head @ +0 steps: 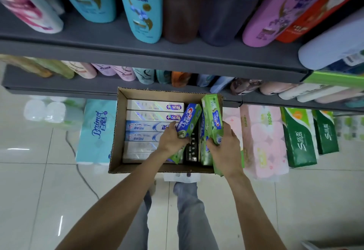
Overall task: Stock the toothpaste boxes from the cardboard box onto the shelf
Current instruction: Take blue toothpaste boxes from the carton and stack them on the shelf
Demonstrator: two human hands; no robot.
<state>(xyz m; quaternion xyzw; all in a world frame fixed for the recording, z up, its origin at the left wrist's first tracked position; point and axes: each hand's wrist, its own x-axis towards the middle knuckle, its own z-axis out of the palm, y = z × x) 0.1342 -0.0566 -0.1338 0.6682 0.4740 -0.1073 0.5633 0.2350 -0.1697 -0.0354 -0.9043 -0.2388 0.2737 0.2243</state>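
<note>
A: Head view first. Where's the cardboard box (120,131)?

B: Dead centre of the frame, on the tiled floor (39,181) below the grey shelf (137,51). White and silver toothpaste boxes (155,105) lie stacked flat in its left half.

A: And the hands?

B: The left hand (170,140) has its fingers curled round a blue-and-green toothpaste box (188,120), tilted up toward 1 o'clock. The right hand (224,147), at 3 o'clock from the left, grips a green toothpaste box (212,116) standing nearly upright over the carton's right side.

A: Between them?

B: A dark box (191,151) lies in the carton.

A: Surroundings?

B: Shampoo bottles (141,7) at 12 o'clock on the shelf, a blue tissue pack (97,131) at 9 o'clock, pink paper rolls (264,141) and 2 green packs (299,137) at 3 o'clock.
</note>
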